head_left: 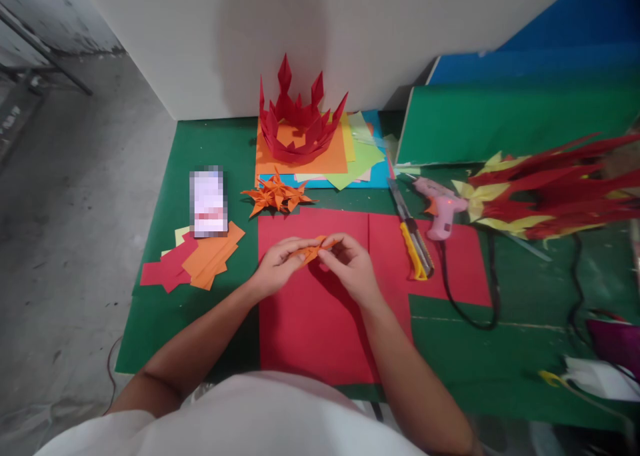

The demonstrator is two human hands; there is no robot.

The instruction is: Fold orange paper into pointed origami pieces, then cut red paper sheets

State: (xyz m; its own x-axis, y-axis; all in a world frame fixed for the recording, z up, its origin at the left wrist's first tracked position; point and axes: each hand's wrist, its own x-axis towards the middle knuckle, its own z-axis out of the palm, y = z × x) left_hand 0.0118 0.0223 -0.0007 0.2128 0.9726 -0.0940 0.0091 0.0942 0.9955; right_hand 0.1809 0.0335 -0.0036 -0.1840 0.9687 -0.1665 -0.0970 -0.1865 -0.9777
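An orange folded paper piece [311,250] is held between both hands above a large red sheet [320,329]. My left hand [277,264] pinches its left end between thumb and fingers. The right end is gripped by my right hand [349,266], whose fingers are curled and partly hide it. Just behind the hands lies a cluster of orange folded paper stars [278,195]. Farther back, a red folded paper crown [300,136] stands upright on an orange sheet [330,161].
Red and orange paper pieces [210,259] lie at left by a blurred phone [209,203]. To the right are a yellow cutter [413,249], a pink glue gun [441,209] with a black cord, and a red-yellow paper construction [545,189]. A white wall [175,43] rises behind the green table [155,329].
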